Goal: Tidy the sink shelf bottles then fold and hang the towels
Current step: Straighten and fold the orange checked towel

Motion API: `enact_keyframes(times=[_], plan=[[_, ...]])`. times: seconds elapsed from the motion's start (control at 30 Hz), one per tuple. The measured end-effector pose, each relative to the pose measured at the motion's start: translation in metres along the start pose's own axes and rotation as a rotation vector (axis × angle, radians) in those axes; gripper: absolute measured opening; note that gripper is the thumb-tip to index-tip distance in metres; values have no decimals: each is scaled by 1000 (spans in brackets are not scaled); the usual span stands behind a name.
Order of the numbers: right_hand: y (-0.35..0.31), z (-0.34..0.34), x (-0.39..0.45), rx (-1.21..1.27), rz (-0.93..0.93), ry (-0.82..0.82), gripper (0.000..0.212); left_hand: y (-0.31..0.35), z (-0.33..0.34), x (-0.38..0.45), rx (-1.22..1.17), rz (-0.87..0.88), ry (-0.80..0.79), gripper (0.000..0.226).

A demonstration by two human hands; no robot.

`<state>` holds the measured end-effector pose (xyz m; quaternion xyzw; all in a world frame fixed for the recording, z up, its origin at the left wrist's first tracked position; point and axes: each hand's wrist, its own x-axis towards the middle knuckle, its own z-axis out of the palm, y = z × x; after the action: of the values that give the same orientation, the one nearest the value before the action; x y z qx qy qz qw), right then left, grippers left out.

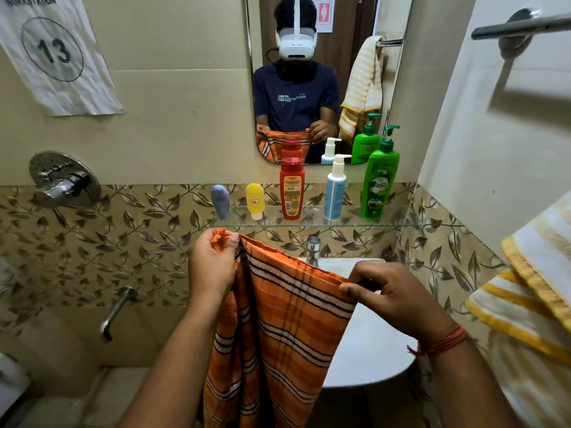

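On the wall at far left, a paper sign [52, 50] marked "13" hangs above a chrome mixer valve [63, 180] and a spout [116, 313]. Along the glass shelf [309, 224], left to right, stand a grey-blue tube [220, 200], a yellow tube [255, 199], a red bottle [291, 188], a white-and-blue pump bottle [336, 188] and a green pump bottle [378, 180], all upright and set apart from one another below the mirror [327, 78]. In front of the shelf, the left hand [213, 264] pinches one top corner of the orange striped towel [284, 329], fingers [216, 239] curled round the bunched fabric; the right hand [392, 291] grips the other end of the top edge between thumb and curled fingers (a red thread is tied at this wrist). The towel hangs from both hands over the white basin [370, 344], in front of the tap [313, 247]. At far right, a yellow-and-white striped towel [531, 288] hangs on the wall below a metal towel bar [522, 26].
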<state>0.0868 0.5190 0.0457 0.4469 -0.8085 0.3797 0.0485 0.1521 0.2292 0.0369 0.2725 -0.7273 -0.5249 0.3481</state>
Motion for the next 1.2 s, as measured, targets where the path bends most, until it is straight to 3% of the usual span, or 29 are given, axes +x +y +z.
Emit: enact_keyframes(times=[0.13, 0.23, 0.3, 0.4, 0.47, 0.6, 0.73, 0.87, 1.07, 1.2], plan=[[1, -2, 1, 27, -28, 203, 28, -2, 0, 1, 16, 36, -5, 8], [3, -1, 1, 79, -5, 264, 20, -2, 1, 1, 21, 32, -11, 9], [6, -1, 0, 163, 26, 289, 11, -2, 1, 1, 10, 18, -28, 8], [7, -4, -2, 304, 76, 320, 22, -2, 1, 0, 7, 17, -96, 7], [3, -9, -3, 500, 91, 363, 18, 2, 0, -2, 0, 46, -153, 15], [-14, -19, 1, 987, 102, 293, 11, 19, 0, -8, 26, 110, -220, 46], [-34, -11, 9, 1153, 134, 181, 23, 34, 12, -16, -21, 171, -270, 43], [-48, -2, 15, 1021, 109, 15, 31, 46, 27, -29, -30, 198, -345, 58], [-61, 10, 30, 399, 47, 142, 28, 61, 39, -46, -164, 187, -430, 72], [-61, 19, 33, 379, 107, 94, 21, 65, 42, -51, -222, 173, -490, 81]])
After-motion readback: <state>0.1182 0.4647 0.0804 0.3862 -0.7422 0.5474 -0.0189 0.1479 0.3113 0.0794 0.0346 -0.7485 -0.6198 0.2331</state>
